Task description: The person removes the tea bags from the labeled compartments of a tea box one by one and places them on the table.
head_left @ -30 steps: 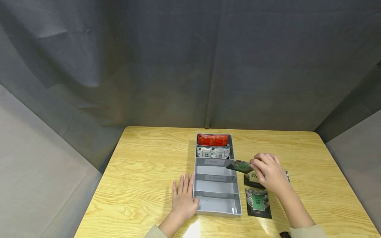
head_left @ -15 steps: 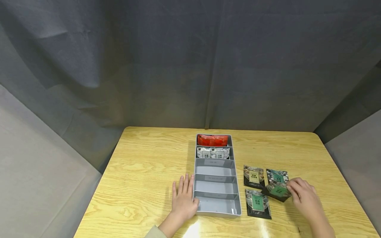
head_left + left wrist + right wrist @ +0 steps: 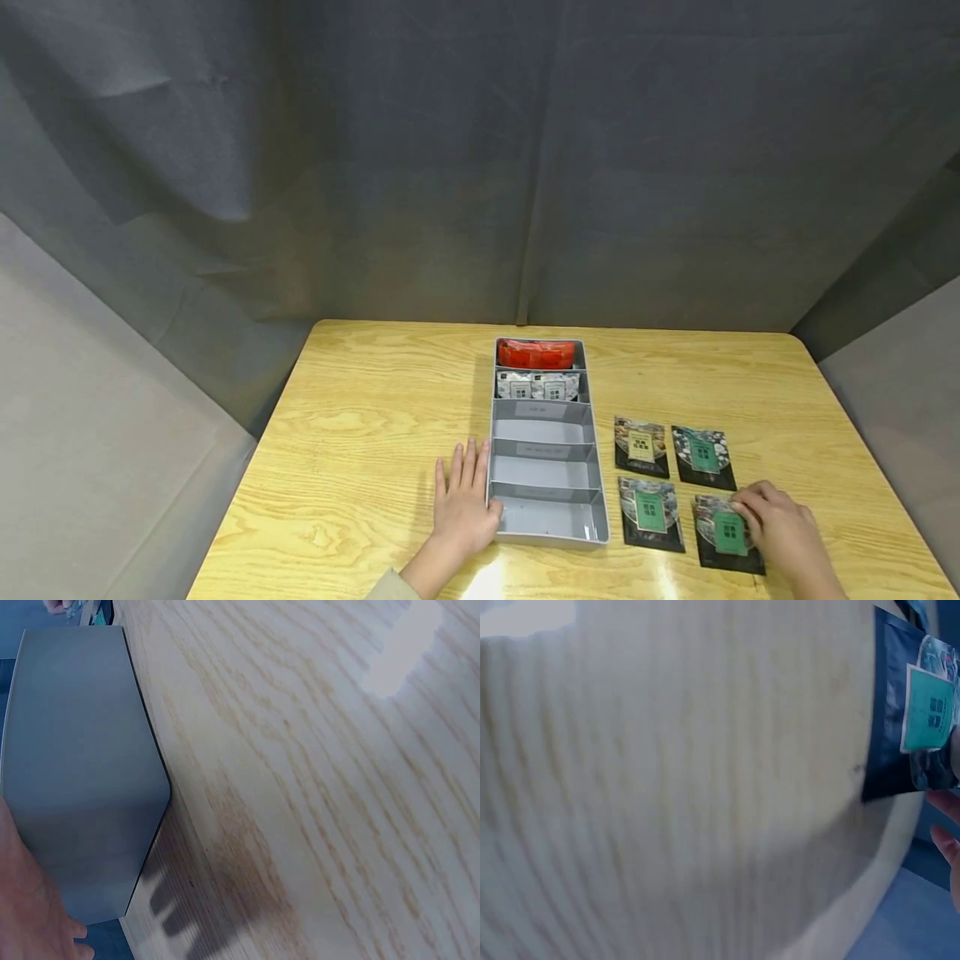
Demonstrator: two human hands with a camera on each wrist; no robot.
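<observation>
My left hand [image 3: 462, 504] rests against the left side of a grey compartment tray [image 3: 546, 537], its fingers straight and spread and the thumb at the rim. On the right of the table my right hand [image 3: 783, 529] pinches the upper right corner of a black packet with a green label [image 3: 729, 533]. In the right wrist view the thumb lies on this packet's face [image 3: 928, 712], with fingertips [image 3: 943, 840] below its edge. The left wrist view shows the tray's outer wall [image 3: 82, 750] beside part of my left hand [image 3: 30, 900].
Three black packets lie flat between tray and right hand: one with a yellow label [image 3: 641, 447], two with green labels, one behind [image 3: 705, 457] and one in front [image 3: 651, 512]. Red packets [image 3: 536, 353] and white packets [image 3: 538, 386] stand in the tray's two far compartments.
My right hand has carried the green-labelled packet from beside the tray rightward and toward me, down to the near right of the other packets. My left hand has stayed in place.
</observation>
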